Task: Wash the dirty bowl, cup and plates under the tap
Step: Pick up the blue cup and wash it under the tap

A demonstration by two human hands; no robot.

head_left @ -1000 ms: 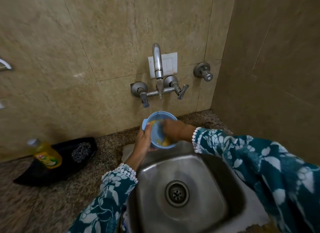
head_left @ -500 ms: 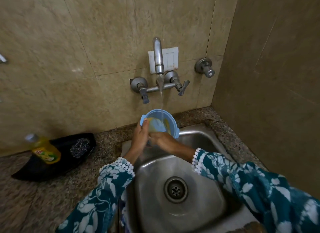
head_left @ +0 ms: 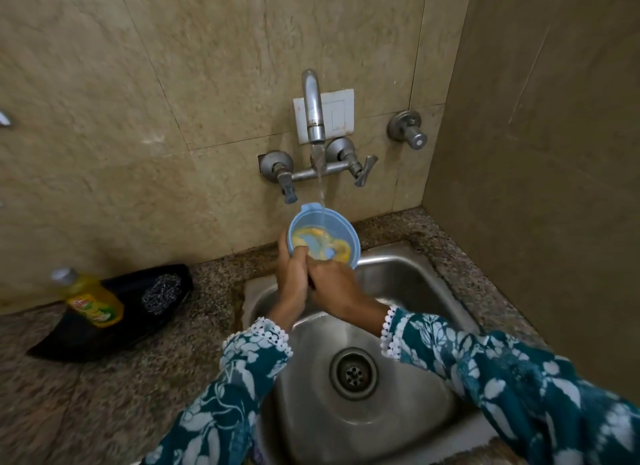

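Rinsing step: both hands' fingers (head_left: pixel 290 248) clamp the blue bowl (head_left: pixel 323 236) under the tap (head_left: pixel 313 111); next, I judge, rubbing off yellow residue.

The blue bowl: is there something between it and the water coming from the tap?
Nothing visible. The blue bowl is held by the left hand and right hand directly under the tap, and the stream falls straight into it.
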